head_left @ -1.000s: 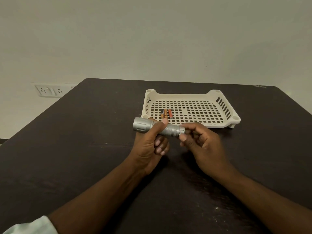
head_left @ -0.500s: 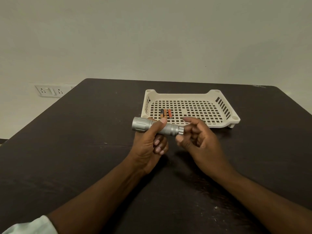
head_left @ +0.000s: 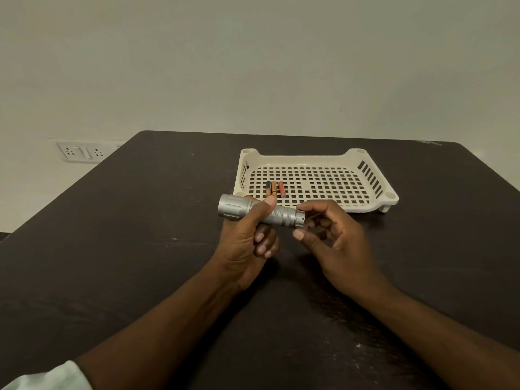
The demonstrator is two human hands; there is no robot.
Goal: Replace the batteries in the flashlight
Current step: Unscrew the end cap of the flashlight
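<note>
A silver flashlight (head_left: 281, 214) is held level above the dark table, head to the left and tail cap (head_left: 300, 219) to the right. My left hand (head_left: 247, 237) is wrapped around its barrel, thumb on top. My right hand (head_left: 334, 243) hovers at the tail end with fingers spread; the index tip is near the cap and the thumb hangs below it, gripping nothing. Three small batteries (head_left: 274, 188) lie side by side in the front left part of a cream perforated tray (head_left: 365, 175) just behind the flashlight.
The dark table (head_left: 140, 235) stretches wide on both sides of my arms. A wall socket plate (head_left: 80, 152) sits on the pale wall to the far left, beyond the table edge.
My right hand's fingers pinched the tail cap a second ago, then let go and spread apart. The left hand has kept its hold on the flashlight, almost still.
</note>
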